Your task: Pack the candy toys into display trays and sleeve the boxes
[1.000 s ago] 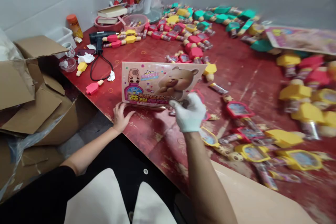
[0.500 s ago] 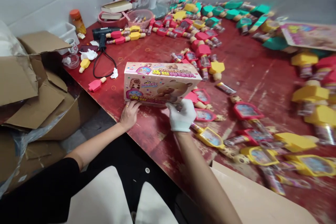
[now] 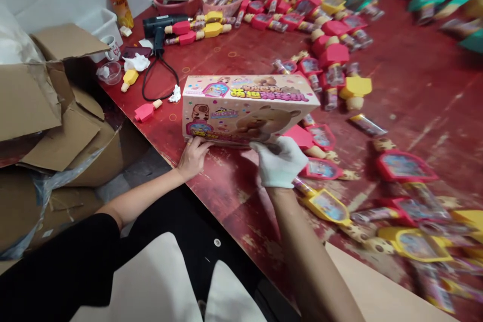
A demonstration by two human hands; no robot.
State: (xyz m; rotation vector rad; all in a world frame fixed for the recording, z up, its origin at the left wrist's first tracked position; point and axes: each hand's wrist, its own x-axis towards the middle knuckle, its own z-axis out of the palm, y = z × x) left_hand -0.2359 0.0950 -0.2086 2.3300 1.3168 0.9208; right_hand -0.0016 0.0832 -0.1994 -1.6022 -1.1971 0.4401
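A printed cardboard box (image 3: 245, 110) with a bear picture and pink-purple lettering sits at the middle of the view, its front and top facing me. My left hand (image 3: 193, 158), bare with a ring, has its fingers closed at the box's lower left edge; some fingertips are hidden beneath it. White-gloved, my right hand (image 3: 282, 162) grips the lower right edge, thumb along the bottom. Just right of the glove lie a red toy (image 3: 322, 168) with a clear window and a yellow one (image 3: 328, 206), both with spotted ends.
Many red, yellow and green toys are spread over the red table (image 3: 234, 201). A black heat gun (image 3: 160, 27) with a looped cord lies at the back left, near pink baskets (image 3: 226, 0) and a mug (image 3: 110, 48). Opened cartons (image 3: 71, 131) stand left of the table edge.
The view has shifted, so the table's contents appear farther right and higher. The box looks slightly larger. Both hands remain at its lower edge, the right glove now showing its thumb more extended.
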